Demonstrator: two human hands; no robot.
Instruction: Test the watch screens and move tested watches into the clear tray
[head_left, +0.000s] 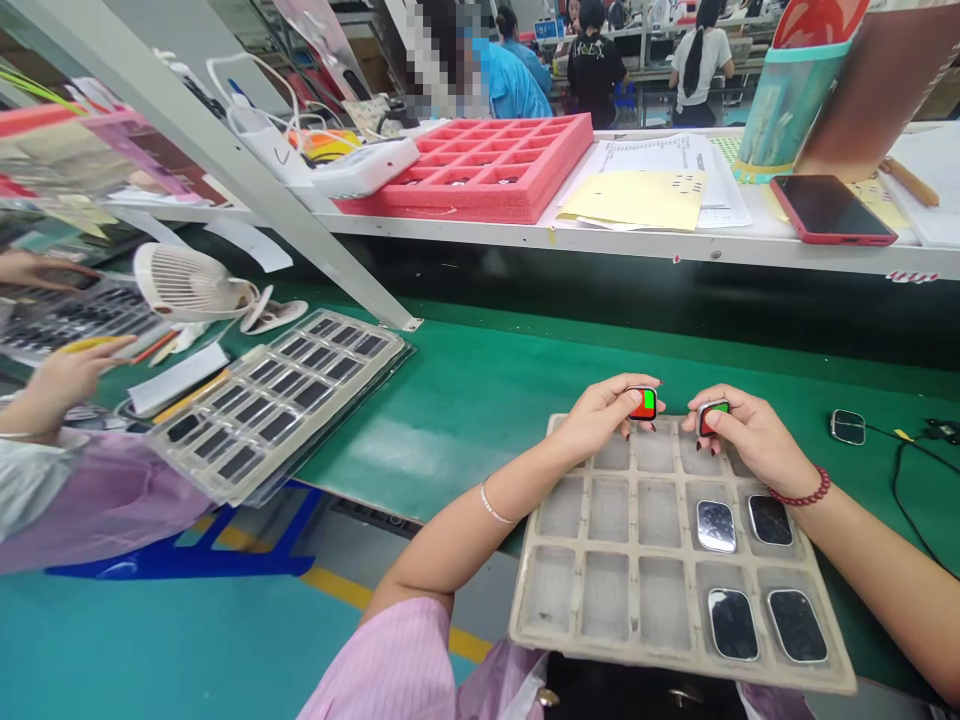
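Well, at the far left, a co-worker's hand [64, 375] is raised beside a small white desk fan [187, 283], and next to them lies a flat tray of dark panels [375, 345] on the green bench mat [465, 420]. Moving right, the person's left hand [600, 415] is closed firmly on a small square module [643, 403], pinching it between thumb and fingers, and its screen shows red and green. The right hand [754, 440] grasps a second module [712, 418] in the same way, a little tilted, so neither hand is released. The two modules are near each other but not touching, and they are held just above the top row of a beige compartment tray [679, 665]. Both look almost square, so I cannot tell a clear long axis. The tray lies mostly below and toward the person, and the right hand is nearer to the four glossy modules [716, 526] in its right-side compartments. Further right, one more dark module [847, 427] rests on the mat, apart from the tray, near a black cable [896, 480].
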